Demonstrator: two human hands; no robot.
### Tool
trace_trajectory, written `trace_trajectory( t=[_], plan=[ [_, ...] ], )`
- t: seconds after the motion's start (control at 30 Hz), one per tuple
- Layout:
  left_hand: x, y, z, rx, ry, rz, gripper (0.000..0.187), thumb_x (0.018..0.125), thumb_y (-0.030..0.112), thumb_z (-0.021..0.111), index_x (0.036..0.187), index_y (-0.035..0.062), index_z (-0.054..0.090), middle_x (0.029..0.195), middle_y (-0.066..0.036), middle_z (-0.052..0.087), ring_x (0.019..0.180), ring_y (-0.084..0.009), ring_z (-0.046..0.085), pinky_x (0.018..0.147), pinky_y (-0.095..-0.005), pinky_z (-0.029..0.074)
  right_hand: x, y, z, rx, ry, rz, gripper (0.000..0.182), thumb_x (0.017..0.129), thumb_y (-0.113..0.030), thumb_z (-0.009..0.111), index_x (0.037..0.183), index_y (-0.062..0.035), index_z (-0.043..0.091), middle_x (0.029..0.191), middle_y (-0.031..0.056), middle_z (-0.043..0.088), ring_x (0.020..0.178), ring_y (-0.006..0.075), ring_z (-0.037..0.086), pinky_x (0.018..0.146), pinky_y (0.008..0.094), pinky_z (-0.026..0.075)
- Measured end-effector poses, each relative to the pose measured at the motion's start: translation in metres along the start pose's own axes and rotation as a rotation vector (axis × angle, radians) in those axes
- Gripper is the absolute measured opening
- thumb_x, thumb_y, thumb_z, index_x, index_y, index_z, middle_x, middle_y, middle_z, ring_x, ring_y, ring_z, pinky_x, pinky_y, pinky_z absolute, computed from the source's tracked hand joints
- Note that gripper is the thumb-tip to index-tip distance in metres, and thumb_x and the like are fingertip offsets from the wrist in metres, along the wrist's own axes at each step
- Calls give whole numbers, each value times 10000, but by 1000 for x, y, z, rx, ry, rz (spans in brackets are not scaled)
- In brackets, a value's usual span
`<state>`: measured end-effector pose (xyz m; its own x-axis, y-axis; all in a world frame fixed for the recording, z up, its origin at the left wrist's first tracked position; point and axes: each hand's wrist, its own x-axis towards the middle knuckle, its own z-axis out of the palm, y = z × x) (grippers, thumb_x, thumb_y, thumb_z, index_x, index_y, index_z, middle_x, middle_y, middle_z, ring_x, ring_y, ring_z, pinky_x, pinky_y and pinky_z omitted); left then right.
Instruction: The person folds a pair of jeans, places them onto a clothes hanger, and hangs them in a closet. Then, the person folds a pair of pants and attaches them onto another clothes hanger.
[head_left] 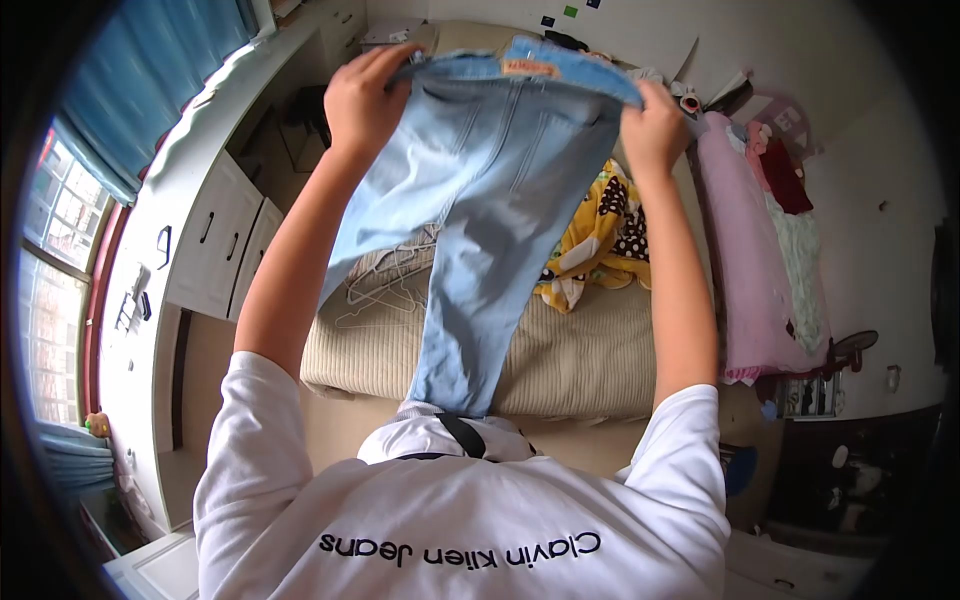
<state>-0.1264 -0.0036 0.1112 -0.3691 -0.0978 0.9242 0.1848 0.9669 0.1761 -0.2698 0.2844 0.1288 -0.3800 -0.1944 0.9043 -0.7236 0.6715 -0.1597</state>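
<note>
I hold up a pair of light blue jeans (480, 200) by the waistband over a bed (580, 360). My left hand (362, 100) grips the waistband's left end and my right hand (655, 128) grips its right end. The legs hang down toward my chest, folded together. The jeans hide much of the bed behind them.
A yellow patterned cloth (595, 235) and white wire hangers (385, 285) lie on the beige bed cover. A white cabinet with drawers (215, 240) stands at the left under a window with blue curtains (130, 80). Pink bedding and clothes (760, 250) lie at the right.
</note>
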Motion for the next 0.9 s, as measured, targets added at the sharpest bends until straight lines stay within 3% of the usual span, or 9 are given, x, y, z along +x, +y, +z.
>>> trace_trajectory(
  t=[0.07,0.17,0.23,0.37,0.43,0.5,0.6,0.83,0.9],
  plan=[
    [21,13,-7,19,151,111,393,623,24,621,989,161,654,925,-10,637,842,-221,596,726,-326,438,20,-2,-19,20,168,-99,229,690,-27,535,885,-74,644,872,81,651,754,316,616,642,377,489],
    [11,30,-21,39,162,194,409,601,15,603,984,150,655,938,-21,629,861,-231,581,729,-336,426,6,3,-36,10,284,-187,229,683,-8,543,886,-60,633,849,83,652,761,302,619,667,371,484],
    [-19,31,-27,-1,30,228,416,566,7,588,959,126,656,903,-40,611,821,-258,555,714,-344,416,-32,6,-49,101,103,-152,283,660,24,543,909,-74,634,832,101,650,761,311,615,713,386,472],
    [-114,20,-43,-144,-548,204,268,574,23,638,836,74,649,784,-69,598,734,-261,572,640,-373,447,-141,18,-71,211,-494,-197,357,675,77,611,970,-115,673,815,47,687,734,197,648,693,362,505],
    [-151,15,-48,-205,-800,103,225,593,22,628,810,71,658,784,-75,630,766,-256,601,675,-367,485,-186,18,-75,243,-854,-121,319,684,57,622,953,-106,678,815,65,682,757,218,657,697,341,510],
    [-161,22,-55,-215,-982,-50,198,609,32,620,800,70,658,797,-73,642,765,-273,606,678,-369,495,-187,10,-89,293,-848,-29,313,678,66,596,941,-85,674,836,108,671,758,259,650,682,349,507],
    [-152,25,-59,-206,-1066,-142,195,613,55,626,805,73,658,792,-77,644,747,-287,609,672,-371,495,-169,8,-93,303,-1061,279,290,682,82,618,946,-33,654,913,128,666,835,271,650,736,334,503],
    [-109,14,-75,-58,-1190,-124,240,574,105,645,810,76,677,765,-103,645,720,-303,612,643,-386,489,-146,24,-84,690,-988,436,250,704,58,676,945,0,640,895,92,677,844,180,631,747,279,480],
    [-91,17,-84,-32,-1170,-133,249,574,113,643,818,75,682,775,-111,650,725,-306,615,650,-385,491,-134,22,-85,832,-913,500,233,735,50,689,945,7,598,874,48,645,800,92,591,723,234,473]
  ],
)
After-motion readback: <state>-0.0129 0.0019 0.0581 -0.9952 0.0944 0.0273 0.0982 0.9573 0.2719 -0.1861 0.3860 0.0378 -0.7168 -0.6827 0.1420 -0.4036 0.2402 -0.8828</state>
